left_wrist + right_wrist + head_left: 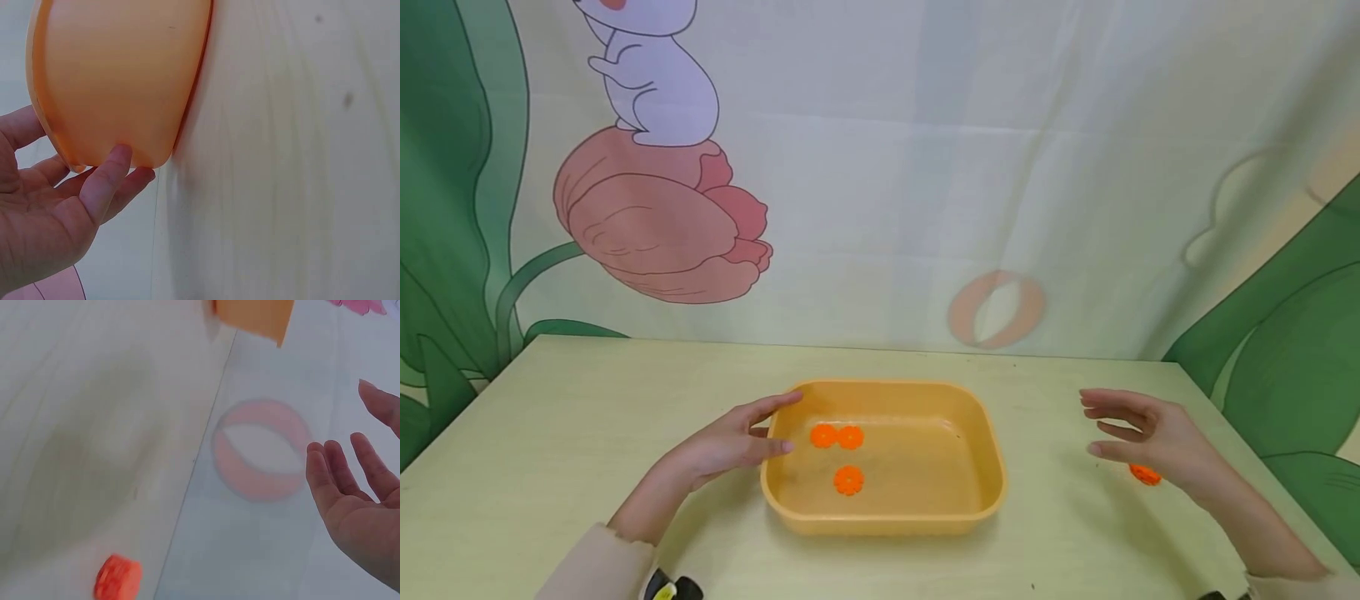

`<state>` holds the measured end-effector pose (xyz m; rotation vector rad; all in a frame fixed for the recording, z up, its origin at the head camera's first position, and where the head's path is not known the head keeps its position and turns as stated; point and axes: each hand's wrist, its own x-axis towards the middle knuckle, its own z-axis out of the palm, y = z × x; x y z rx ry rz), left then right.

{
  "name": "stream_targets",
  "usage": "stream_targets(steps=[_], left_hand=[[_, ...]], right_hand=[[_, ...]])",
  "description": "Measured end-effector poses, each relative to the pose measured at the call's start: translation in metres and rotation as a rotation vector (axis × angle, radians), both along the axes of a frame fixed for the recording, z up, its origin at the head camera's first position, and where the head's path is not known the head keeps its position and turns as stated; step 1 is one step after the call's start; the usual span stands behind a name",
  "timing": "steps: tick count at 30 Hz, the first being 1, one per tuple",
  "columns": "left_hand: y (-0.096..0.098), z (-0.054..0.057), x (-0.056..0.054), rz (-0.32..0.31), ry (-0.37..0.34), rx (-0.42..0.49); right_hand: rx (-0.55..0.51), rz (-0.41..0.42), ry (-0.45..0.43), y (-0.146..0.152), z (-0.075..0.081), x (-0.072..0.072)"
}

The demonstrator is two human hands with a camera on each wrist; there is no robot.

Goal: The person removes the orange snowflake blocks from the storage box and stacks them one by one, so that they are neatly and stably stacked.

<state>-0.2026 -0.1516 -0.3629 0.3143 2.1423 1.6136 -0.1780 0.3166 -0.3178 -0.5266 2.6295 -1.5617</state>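
Observation:
A yellow-orange plastic basin (895,527) sits on the table, several orange flower-shaped pieces (848,480) lying in its left half. My left hand (722,446) grips the basin's left side, fingertips over the rim. In the left wrist view, the thumb (106,181) lies against the basin wall (125,81). To the right of the basin, my right hand (1157,442) is held above the table with loosely bent fingers and nothing in them. Partly hidden behind it is another orange piece (1145,474), a thick one on the table in the right wrist view.
The pale wooden table (625,400) ends at a hanging cloth (880,208) printed with a white animal, a pink flower and green leaves. Its right edge (1262,458) runs near my right forearm. A dark object (677,587) shows by the left sleeve.

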Motion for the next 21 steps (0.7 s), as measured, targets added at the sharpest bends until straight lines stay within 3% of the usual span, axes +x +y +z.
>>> stream_targets(steps=[9,21], left_hand=[[-0.002,-0.001,0.003,-0.011,0.013,0.011],[-0.003,-0.003,0.000,-0.025,0.014,0.048]], right_hand=[[-0.059,0.116,0.015,-0.044,0.007,-0.003],[-0.069,0.200,-0.042,-0.105,0.005,-0.014]])
